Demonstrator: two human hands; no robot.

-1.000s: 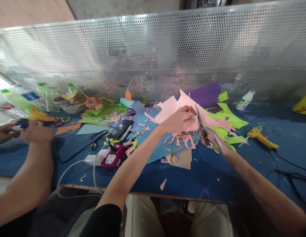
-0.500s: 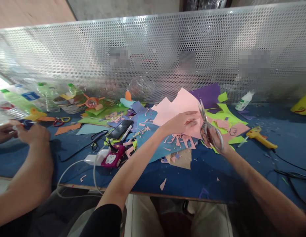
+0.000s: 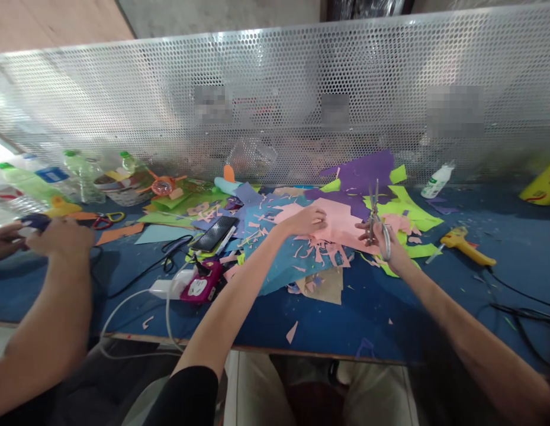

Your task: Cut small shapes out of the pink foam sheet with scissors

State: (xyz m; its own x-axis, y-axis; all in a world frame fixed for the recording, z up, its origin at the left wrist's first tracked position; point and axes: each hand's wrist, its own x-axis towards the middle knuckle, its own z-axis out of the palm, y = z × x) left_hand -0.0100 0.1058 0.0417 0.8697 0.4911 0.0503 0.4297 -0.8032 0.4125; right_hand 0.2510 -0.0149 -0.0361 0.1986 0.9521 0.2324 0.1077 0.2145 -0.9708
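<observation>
My left hand [image 3: 306, 221] rests over a pink paper sheet [image 3: 341, 216], its fingers loosely curled and a little apart; no firm grip shows. The sheet lies low on the pile, with cut edges. To its right, my right hand [image 3: 388, 241] holds silver scissors [image 3: 374, 210] by the handles, blades pointing up and nearly together, apart from the sheet's upper part. Thin pink offcuts [image 3: 318, 251] spill over a blue paper sheet [image 3: 275, 272] below my left hand. Purple paper [image 3: 367, 171] and lime green paper [image 3: 419, 213] lie behind and to the right.
A yellow glue gun [image 3: 468, 247] and a white glue bottle [image 3: 437, 181] are on the right. Left of my forearm lie a phone [image 3: 216, 233] and a magenta power adapter [image 3: 203, 284] with cables. A co-worker's hands [image 3: 57, 236] work at far left. A perforated metal panel [image 3: 275, 77] stands behind.
The pink sheet, raised before, has dropped flat onto the pile, uncovering more purple paper. My left hand has shifted slightly left. The scissors have turned more upright and their blades have come closer together.
</observation>
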